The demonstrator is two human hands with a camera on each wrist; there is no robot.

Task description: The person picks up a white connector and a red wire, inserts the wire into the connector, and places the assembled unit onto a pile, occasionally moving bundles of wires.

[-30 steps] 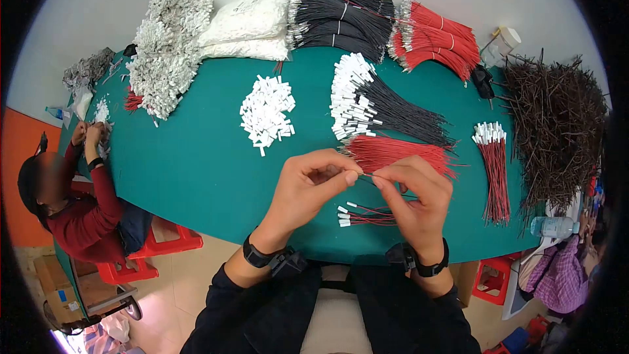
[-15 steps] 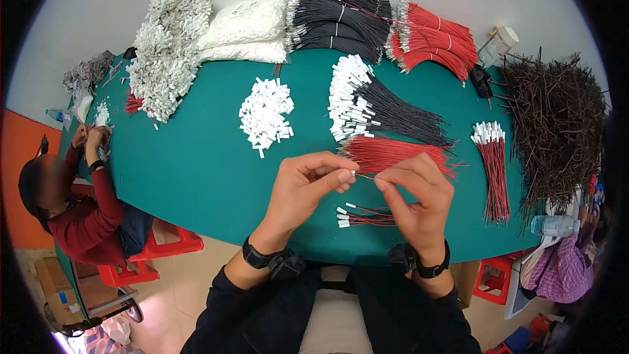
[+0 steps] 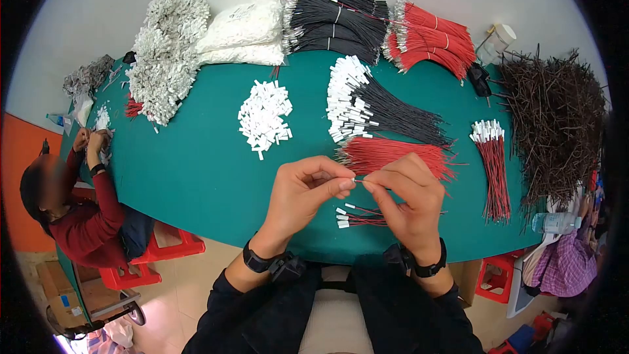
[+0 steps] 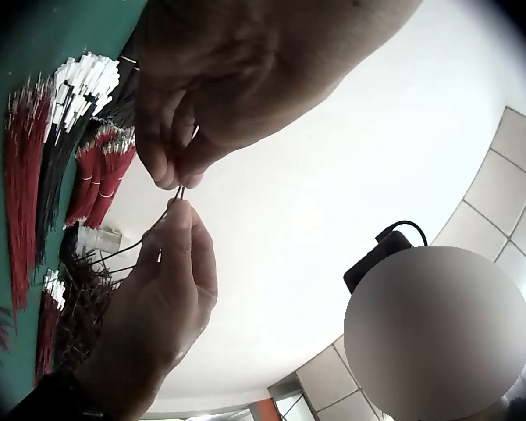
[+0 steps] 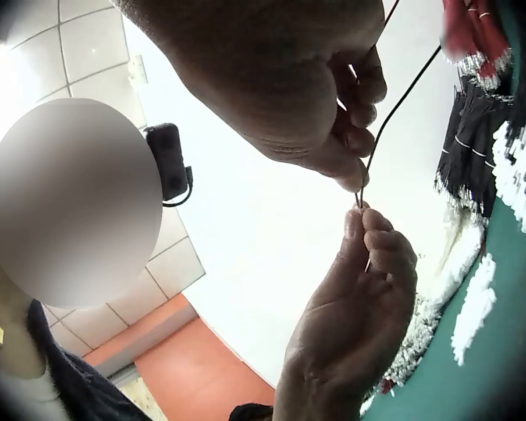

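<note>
My left hand [image 3: 295, 196] pinches a small white connector [image 3: 354, 179] between thumb and forefinger, most of it hidden by the fingertips. Close beside it, my right hand [image 3: 409, 200] pinches thin wires just short of the connector. In the right wrist view a black wire [image 5: 403, 98] curves away from the right fingertips, and a red wire [image 5: 389, 16] shows above that hand. Two wires [image 4: 181, 193] bridge the small gap between both hands' fingertips in the left wrist view. Below the hands lie a few red-and-black wires with white connectors [image 3: 343, 217].
Ahead lie a pile of loose white connectors [image 3: 265, 118], black wires with white ends [image 3: 406, 117] and red wires [image 3: 393, 156]. A finished-looking bundle [image 3: 496, 170] and a dark wire heap [image 3: 557, 131] are rightward. Another person [image 3: 85, 210] sits left at the green table [image 3: 203, 170].
The right hand has shifted left, closing the gap to the left fingertips. The connector's white end showed more clearly half a second ago; both hands keep their pinch.
</note>
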